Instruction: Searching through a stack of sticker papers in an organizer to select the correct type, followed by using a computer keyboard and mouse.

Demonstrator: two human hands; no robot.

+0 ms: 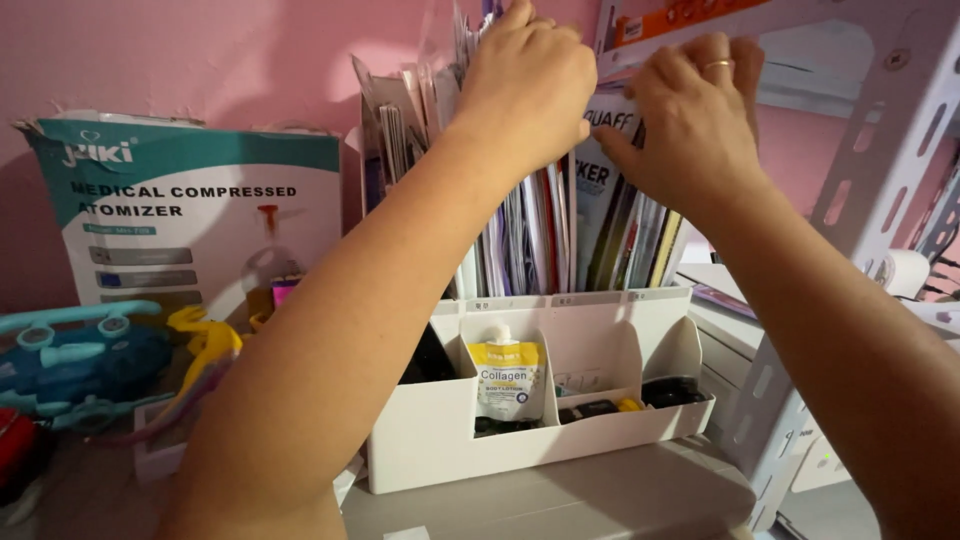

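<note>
Sorting in hand: left hand point(525, 85) and right hand point(690, 125), fingers curled, grip upright packets point(560, 230) in the white organizer point(520, 445) at the table's rear edge. Separating them likely demands care.

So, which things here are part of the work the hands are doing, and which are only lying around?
In the work:
left hand
right hand
upright papers and packets
white desk organiser

Lying around:
teal and white box
small yellow pouch
blue toy
white metal rack
</note>
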